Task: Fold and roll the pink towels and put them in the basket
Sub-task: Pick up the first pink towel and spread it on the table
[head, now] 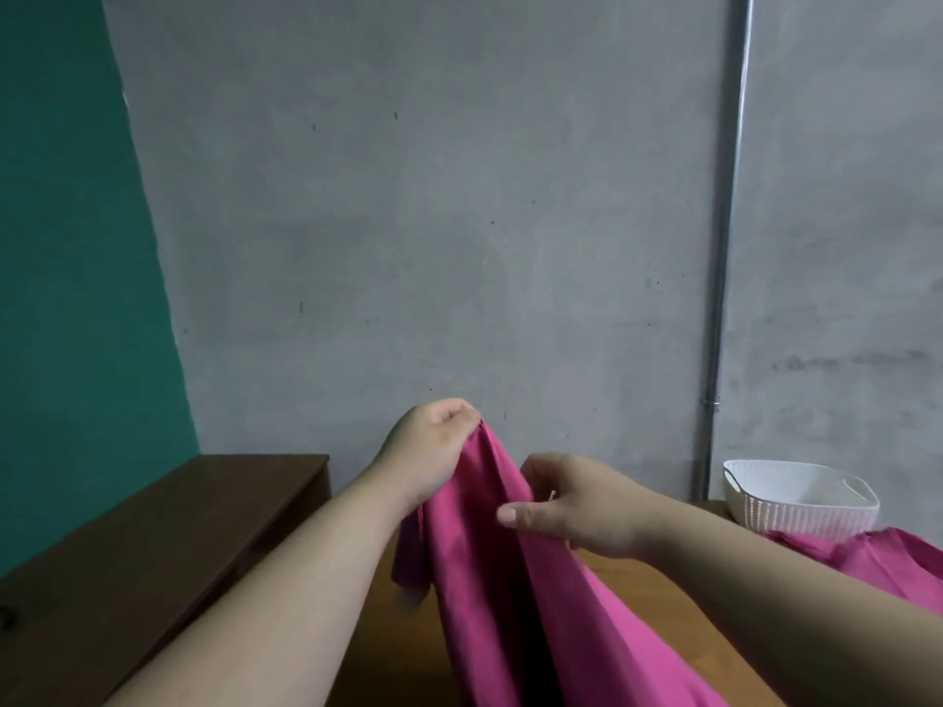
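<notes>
A pink towel (490, 563) hangs lifted above the wooden table (638, 568), draping down out of the bottom of the view. My left hand (433, 446) pinches its top corner, raised highest. My right hand (566, 507) grips the towel's edge a little lower and to the right, thumb on the near side. A white ribbed basket (801, 502) stands at the table's far right; no towel shows in the part of it I can see. More pink towel cloth (888, 558) lies on the table just in front of the basket.
A dark brown wooden cabinet (168, 528) stands to the left, lower than the table. A grey concrete wall with a vertical metal pipe (724, 278) rises behind; a teal wall is at the left.
</notes>
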Available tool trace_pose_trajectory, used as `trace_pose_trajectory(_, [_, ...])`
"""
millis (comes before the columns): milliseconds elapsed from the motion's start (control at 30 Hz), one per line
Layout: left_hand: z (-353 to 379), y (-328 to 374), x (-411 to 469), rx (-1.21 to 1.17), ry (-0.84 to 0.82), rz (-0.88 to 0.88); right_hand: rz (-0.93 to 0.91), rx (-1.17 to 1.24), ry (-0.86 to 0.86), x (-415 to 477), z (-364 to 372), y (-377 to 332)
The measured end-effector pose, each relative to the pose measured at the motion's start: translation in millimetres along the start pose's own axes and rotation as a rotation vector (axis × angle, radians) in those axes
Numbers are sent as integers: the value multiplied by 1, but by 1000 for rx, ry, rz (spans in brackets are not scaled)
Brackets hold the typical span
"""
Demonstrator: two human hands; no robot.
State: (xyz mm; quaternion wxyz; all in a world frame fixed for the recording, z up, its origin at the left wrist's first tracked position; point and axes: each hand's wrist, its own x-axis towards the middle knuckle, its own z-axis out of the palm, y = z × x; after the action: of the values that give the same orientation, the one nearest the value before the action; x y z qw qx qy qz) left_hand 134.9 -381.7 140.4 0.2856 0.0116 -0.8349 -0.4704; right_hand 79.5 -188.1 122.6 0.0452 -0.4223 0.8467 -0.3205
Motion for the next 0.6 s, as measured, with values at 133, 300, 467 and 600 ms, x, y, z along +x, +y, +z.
trace_pose_trajectory(133, [1,12,2,0,-2,-14,-82,-200,137,8,6,-11])
trace_pose_trajectory(300, [-5,19,1,5,-12,-118,62,273,43,10,-13,5])
trace_pose_trajectory(467, [-3,17,-1,-7,-141,-181,76,460,-20,5,-18,5])
trace_pose_trajectory(600, [3,11,-2,2,-191,-177,84,489,-42,1,-23,3])
